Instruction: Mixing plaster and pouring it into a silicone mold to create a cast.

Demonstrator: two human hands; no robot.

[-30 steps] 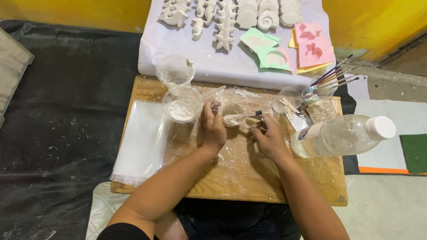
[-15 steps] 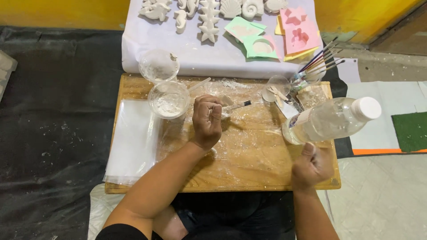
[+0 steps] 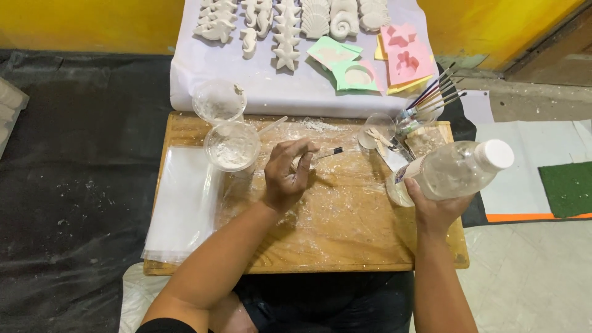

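Since half a second ago: right hand [image 3: 435,209] now closed in a grip round clear plastic bottle [image 3: 453,171], white-capped, tilted over the film-wrapped wooden surface [image 3: 345,234]. Left hand [image 3: 287,176] pinches a thin brush [image 3: 327,152] beside a powder-filled cup [image 3: 232,147]. White plaster shapes [image 3: 287,24] beyond

clear plastic bottle [image 3: 449,172] with white cap, lying tilted at the board's right edge, gripped near its base by the right hand [image 3: 431,209]; small pale label with dark marks near the base.
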